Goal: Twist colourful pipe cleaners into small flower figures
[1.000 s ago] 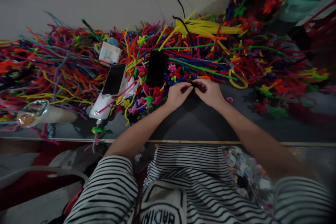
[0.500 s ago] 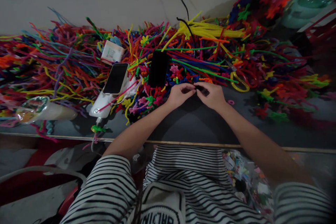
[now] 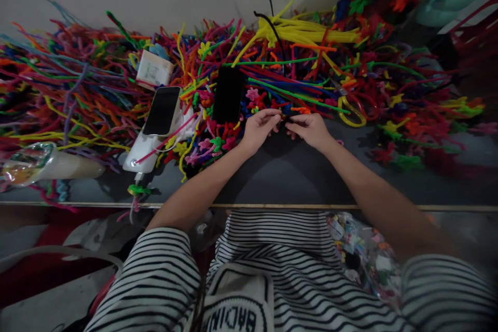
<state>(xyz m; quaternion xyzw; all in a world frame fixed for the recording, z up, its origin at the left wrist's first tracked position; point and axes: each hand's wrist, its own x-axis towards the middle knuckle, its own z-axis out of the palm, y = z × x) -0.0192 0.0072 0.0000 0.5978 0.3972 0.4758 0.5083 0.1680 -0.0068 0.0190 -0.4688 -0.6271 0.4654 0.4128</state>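
The person's left hand (image 3: 257, 132) and right hand (image 3: 313, 131) are slightly apart, a small dark piece (image 3: 284, 118) showing between their fingertips; whether either grips it cannot be told. A black smartphone (image 3: 228, 94) lies beyond the left hand, yellow-handled scissors (image 3: 344, 99) beyond the right

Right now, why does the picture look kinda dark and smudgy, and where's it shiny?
All in the head view: the light looks dim; a soft shadow lies on the dark table between the forearms; the cup has shiny glints; red fuzzy stems at far right look smeared; between the left hand and right hand, it's too dark to tell much.
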